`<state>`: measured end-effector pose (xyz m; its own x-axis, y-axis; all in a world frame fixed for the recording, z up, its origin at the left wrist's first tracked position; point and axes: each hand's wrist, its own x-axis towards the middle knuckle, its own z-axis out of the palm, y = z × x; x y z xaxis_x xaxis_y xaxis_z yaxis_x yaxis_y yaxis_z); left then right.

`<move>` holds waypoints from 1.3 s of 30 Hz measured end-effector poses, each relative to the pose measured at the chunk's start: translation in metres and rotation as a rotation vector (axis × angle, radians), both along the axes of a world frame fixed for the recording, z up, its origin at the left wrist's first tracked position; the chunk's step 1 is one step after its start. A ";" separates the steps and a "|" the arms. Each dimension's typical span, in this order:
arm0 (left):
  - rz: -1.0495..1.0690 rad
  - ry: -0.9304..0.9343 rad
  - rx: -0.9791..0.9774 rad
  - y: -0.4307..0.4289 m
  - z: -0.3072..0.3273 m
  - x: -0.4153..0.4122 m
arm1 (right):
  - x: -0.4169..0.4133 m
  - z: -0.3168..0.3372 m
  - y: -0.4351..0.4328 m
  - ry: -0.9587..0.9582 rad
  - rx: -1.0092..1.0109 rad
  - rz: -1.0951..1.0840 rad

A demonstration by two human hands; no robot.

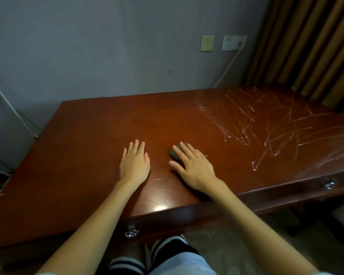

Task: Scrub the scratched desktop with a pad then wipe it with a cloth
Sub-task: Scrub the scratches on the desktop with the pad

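Pad (pixel 176 152), dark grey-green, flattened beneath right hand (pixel 195 167).

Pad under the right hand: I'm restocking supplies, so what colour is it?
The pad is dark greyish green, best seen in the head view.

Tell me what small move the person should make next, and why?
Probably the right hand should slide the pad rightward to the white scratches. Its straight fingers already lie on the pad, which sits on unmarked wood, while the scratches cover the right part of the desktop. The left hand lies flat beside it.
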<state>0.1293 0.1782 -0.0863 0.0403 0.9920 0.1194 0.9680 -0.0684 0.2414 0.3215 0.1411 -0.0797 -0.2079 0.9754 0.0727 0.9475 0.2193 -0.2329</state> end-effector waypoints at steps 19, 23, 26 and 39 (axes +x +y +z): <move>-0.237 -0.176 0.035 -0.002 0.002 0.059 | 0.019 0.002 -0.075 0.083 0.037 0.092; -0.275 -0.162 0.029 0.004 0.003 0.081 | 0.079 -0.005 -0.080 0.054 0.066 -0.109; -0.259 -0.140 0.044 0.006 0.002 0.090 | 0.122 -0.003 -0.053 0.036 0.031 -0.268; -0.287 -0.129 0.039 0.010 0.000 0.086 | 0.101 0.001 -0.078 0.049 0.014 -0.035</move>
